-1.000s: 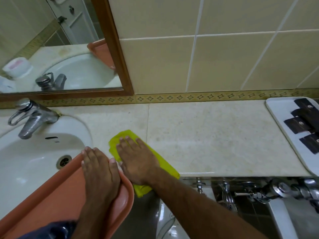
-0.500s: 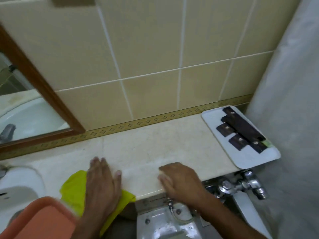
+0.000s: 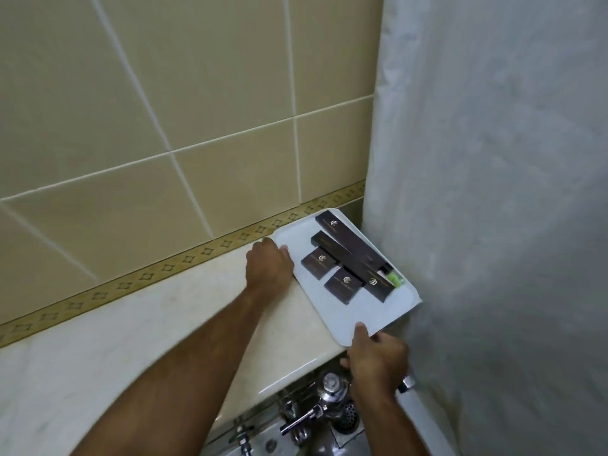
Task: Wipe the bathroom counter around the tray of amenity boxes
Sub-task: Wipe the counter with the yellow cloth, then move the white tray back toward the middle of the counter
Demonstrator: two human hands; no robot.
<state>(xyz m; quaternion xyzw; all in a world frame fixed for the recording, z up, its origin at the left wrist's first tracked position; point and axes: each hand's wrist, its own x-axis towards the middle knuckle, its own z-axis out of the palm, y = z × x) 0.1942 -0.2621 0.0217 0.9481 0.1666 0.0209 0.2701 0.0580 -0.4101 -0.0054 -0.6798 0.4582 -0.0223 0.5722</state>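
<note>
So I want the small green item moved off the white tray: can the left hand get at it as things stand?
Probably not directly: the left hand grips the white tray's far-left edge, and the dark amenity boxes lie between it and the green item.

A hotel-style bathroom: tiled wall (image 3: 197, 93), marble counter (image 3: 115, 340), amenity tray (image 3: 348, 324), shower curtain (image 3: 493, 192).

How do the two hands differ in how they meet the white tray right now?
The left hand rests at the tray's far left edge, back up, fingers over the rim by the tiled wall. The right hand takes the near corner that overhangs the counter, thumb on top, fingers beneath. Both touch the tray's rim only, not the dark boxes.
</note>
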